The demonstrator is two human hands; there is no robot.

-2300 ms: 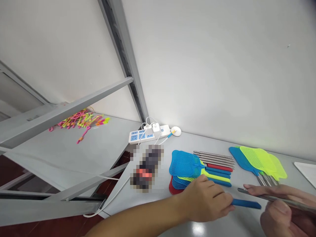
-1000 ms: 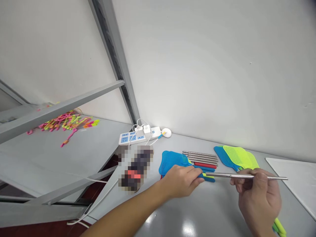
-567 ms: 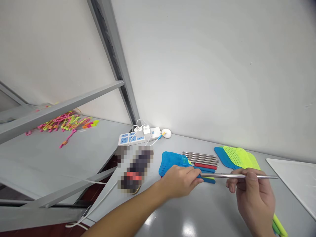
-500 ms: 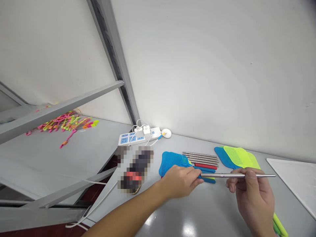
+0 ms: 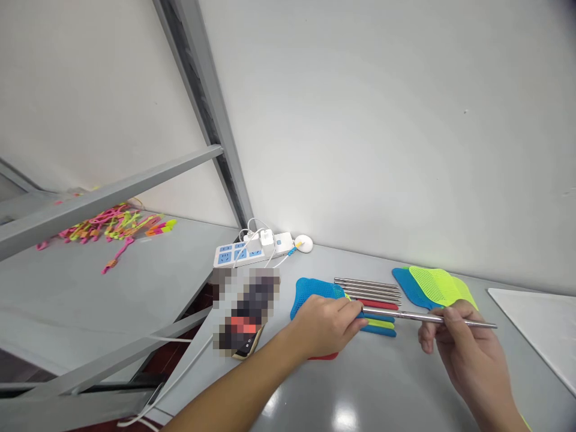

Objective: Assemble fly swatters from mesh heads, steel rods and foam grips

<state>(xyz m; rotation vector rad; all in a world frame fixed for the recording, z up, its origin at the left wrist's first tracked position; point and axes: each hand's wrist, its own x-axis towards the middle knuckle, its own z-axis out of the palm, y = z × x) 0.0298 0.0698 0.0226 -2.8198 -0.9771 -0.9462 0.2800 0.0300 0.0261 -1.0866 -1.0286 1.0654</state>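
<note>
A slim, tapered metal rod (image 5: 405,315) is held nearly level between my hands. My left hand (image 5: 326,324) is closed round its left end, where a little blue shows at the fingertips; the join itself is hidden. With thumb and fingers, my right hand (image 5: 468,342) pinches the rod near its narrow right end. Behind my left hand lies a blue mesh fly swatter head (image 5: 315,291). A red piece (image 5: 324,357) peeks out beneath that hand. Several loose metal rods (image 5: 366,288) lie side by side beyond, next to red, blue and yellow-green handles (image 5: 380,324).
Blue and yellow-green swatter heads (image 5: 434,285) are stacked by the wall. A white tray (image 5: 535,324) lies at right. On the left are a phone (image 5: 247,345), a power strip (image 5: 243,255) with cables, a grey metal frame (image 5: 202,90) and colourful small items (image 5: 108,228).
The rod has tilted, its left end rising and its right end dropping slightly. My left hand has shifted up a little, and more of the red piece shows below it.
</note>
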